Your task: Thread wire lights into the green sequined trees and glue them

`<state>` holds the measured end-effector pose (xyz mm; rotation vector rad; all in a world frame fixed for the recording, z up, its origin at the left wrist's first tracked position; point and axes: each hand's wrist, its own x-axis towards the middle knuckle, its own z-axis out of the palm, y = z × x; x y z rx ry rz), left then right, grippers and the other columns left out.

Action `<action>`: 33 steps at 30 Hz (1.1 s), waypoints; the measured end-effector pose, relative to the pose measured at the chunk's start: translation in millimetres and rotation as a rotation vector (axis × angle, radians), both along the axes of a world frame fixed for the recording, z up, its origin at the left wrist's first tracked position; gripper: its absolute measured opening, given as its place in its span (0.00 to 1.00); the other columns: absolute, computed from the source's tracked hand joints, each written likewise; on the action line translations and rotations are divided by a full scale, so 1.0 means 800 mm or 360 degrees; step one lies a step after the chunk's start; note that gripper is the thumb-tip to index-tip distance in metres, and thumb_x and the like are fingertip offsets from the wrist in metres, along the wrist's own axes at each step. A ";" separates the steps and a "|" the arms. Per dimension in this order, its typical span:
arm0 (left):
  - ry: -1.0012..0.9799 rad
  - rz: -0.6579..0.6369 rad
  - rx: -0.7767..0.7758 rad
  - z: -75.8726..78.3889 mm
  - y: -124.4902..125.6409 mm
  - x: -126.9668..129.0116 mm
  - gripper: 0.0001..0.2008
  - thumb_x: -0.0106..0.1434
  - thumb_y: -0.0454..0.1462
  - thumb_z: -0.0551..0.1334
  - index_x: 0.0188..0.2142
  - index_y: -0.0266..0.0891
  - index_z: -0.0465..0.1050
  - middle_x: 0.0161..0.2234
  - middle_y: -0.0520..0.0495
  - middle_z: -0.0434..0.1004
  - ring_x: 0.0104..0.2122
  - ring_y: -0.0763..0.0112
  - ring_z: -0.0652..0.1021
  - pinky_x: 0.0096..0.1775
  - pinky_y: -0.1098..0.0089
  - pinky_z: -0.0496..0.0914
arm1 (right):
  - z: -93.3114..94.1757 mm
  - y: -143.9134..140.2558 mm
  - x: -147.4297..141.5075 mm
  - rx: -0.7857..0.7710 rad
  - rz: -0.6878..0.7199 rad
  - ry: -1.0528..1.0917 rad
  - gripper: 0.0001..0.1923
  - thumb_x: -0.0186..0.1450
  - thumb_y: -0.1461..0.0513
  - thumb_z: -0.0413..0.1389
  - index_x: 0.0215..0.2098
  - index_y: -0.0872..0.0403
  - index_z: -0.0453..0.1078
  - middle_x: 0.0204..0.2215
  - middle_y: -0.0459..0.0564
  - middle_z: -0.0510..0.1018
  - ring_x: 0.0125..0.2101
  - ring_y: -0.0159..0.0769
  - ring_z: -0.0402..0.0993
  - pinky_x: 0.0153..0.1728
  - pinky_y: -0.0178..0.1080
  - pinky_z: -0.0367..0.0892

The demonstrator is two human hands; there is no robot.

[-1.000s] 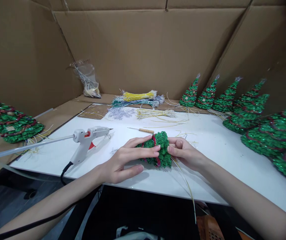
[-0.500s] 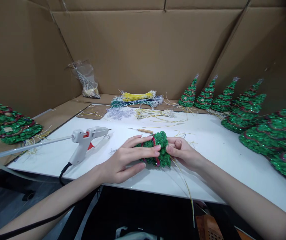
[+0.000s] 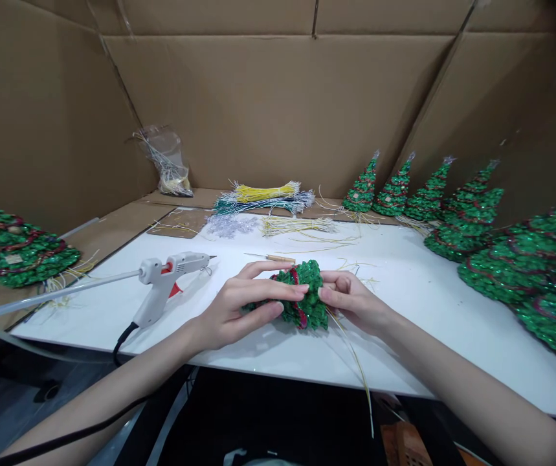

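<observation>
A small green sequin tree with red trim (image 3: 307, 299) lies on its side over the white table top (image 3: 418, 304), held between both hands. My left hand (image 3: 239, 307) wraps its narrow end, fingers across the top. My right hand (image 3: 350, 301) grips its wide base, where thin yellow wires (image 3: 355, 362) trail out toward me past the table's edge.
A white hot glue gun (image 3: 166, 285) lies left of my hands, with its cord hanging off the table. A wooden-handled awl (image 3: 272, 258) rests behind the tree. Bundles of coloured wires (image 3: 268, 197) sit at the back. Finished green trees (image 3: 472, 213) line the right side, one more (image 3: 15, 249) at the left. Cardboard walls surround everything.
My hands have turned the tree slightly between them, and my left thumb has closed in under it. The view has shifted a little.
</observation>
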<state>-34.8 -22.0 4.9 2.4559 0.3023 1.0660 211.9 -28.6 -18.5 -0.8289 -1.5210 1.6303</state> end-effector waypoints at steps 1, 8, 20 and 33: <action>-0.0028 0.0013 0.0000 0.000 0.001 0.001 0.17 0.67 0.30 0.57 0.53 0.40 0.73 0.51 0.44 0.78 0.61 0.58 0.67 0.60 0.54 0.63 | -0.001 0.000 0.000 0.0003 -0.0012 0.0004 0.21 0.57 0.49 0.65 0.34 0.58 0.74 0.20 0.43 0.69 0.19 0.25 0.57 0.20 0.32 0.53; -0.0140 -0.0004 0.0005 -0.006 0.004 0.006 0.17 0.65 0.31 0.59 0.53 0.40 0.73 0.49 0.43 0.79 0.56 0.58 0.69 0.57 0.56 0.66 | -0.001 0.002 0.003 -0.0007 0.0004 0.0044 0.20 0.58 0.48 0.63 0.28 0.58 0.70 0.20 0.43 0.66 0.20 0.24 0.53 0.20 0.32 0.46; -0.0090 0.0068 0.0248 -0.012 0.001 0.003 0.20 0.64 0.31 0.57 0.55 0.40 0.71 0.47 0.44 0.80 0.55 0.57 0.70 0.55 0.57 0.66 | -0.005 0.002 0.002 -0.0050 0.0000 0.0054 0.20 0.58 0.49 0.64 0.28 0.57 0.69 0.20 0.42 0.63 0.19 0.25 0.51 0.21 0.33 0.44; -0.0082 0.0169 0.0555 -0.015 -0.001 0.003 0.22 0.61 0.29 0.57 0.55 0.39 0.70 0.46 0.45 0.81 0.52 0.56 0.74 0.50 0.58 0.66 | -0.005 0.002 0.003 -0.0069 0.0012 0.0064 0.19 0.58 0.49 0.64 0.29 0.57 0.70 0.20 0.43 0.64 0.20 0.25 0.52 0.21 0.33 0.46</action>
